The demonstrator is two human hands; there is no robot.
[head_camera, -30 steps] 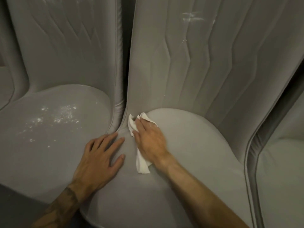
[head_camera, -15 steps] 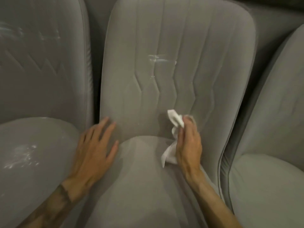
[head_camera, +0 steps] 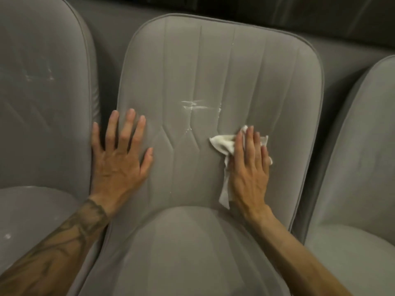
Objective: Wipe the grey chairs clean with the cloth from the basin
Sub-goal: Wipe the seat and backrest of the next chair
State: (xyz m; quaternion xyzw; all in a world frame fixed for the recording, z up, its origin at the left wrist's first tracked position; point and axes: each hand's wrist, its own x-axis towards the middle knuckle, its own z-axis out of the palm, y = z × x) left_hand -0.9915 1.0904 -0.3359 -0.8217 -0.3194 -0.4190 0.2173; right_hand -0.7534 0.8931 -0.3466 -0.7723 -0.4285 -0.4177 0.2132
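A grey upholstered chair (head_camera: 213,60) fills the middle of the view, backrest upright and seat toward me. White smears (head_camera: 198,105) streak the backrest's centre. My right hand (head_camera: 249,167) lies flat on the backrest's lower right, pressing a crumpled white cloth (head_camera: 222,144) against the fabric; the cloth sticks out to the left of and below my fingers. The smears lie up and to the left of the cloth. My left hand (head_camera: 119,159) rests flat on the backrest's left edge, fingers spread, holding nothing.
A second grey chair (head_camera: 42,82) stands close on the left, with faint white marks on its backrest and specks on its seat. A third grey chair (head_camera: 359,167) stands close on the right. Behind the chairs runs a dark grey surface (head_camera: 277,16).
My right hand lifted the cloth from the seat's back left corner up onto the backrest's lower right. My left hand moved from the seat up to the backrest's left edge. The view tilted upward.
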